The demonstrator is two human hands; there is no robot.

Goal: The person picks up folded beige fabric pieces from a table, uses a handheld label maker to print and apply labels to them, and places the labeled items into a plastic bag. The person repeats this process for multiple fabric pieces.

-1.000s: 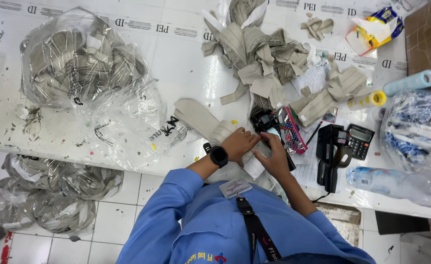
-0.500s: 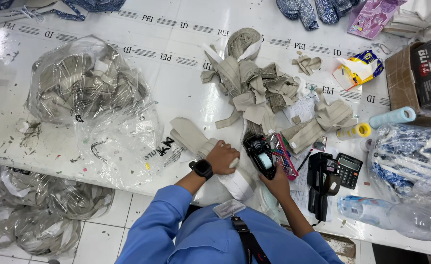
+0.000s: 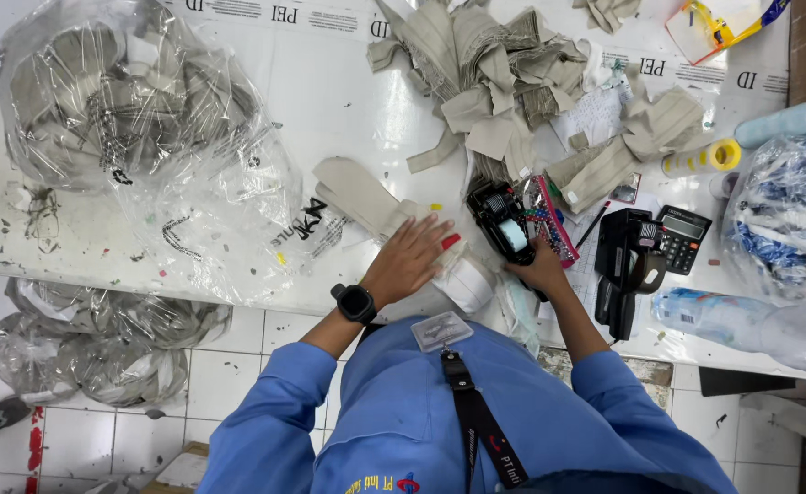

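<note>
two hands sit low at centre frame, close to the white table's (image 3: 330, 82) near edge. your left hand (image 3: 409, 261) lies flat, fingers spread, on the beige fabric pieces (image 3: 366, 197). your right hand (image 3: 542, 267) is wrapped around the black label gun (image 3: 502, 220). open tabletop lies above the fabric, between the plastic bag (image 3: 138, 119) and the scrap heap (image 3: 504, 73).

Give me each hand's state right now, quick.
Left hand: open, fingers flat on the beige fabric piece.
Right hand: closed around the black label gun.
</note>
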